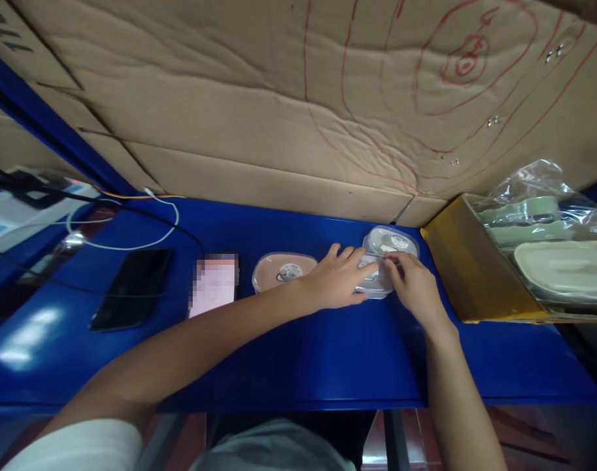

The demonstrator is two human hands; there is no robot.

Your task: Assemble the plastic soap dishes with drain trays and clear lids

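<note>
A clear-lidded plastic container with a round label lies on the blue table in front of me. My left hand covers its left side, fingers over the top and thumb low at the near edge. My right hand is at its far right corner, thumb and forefinger pinched together; what they pinch is too small to make out. A second lidded container sits just behind, close to my right fingertips. Left of my left hand, a pinkish container with a round label is partly hidden by my forearm.
A cardboard box at the right holds pale green and cream containers in clear plastic. A black phone and a lit-screen phone lie at left, near cables. A cardboard wall stands behind the table.
</note>
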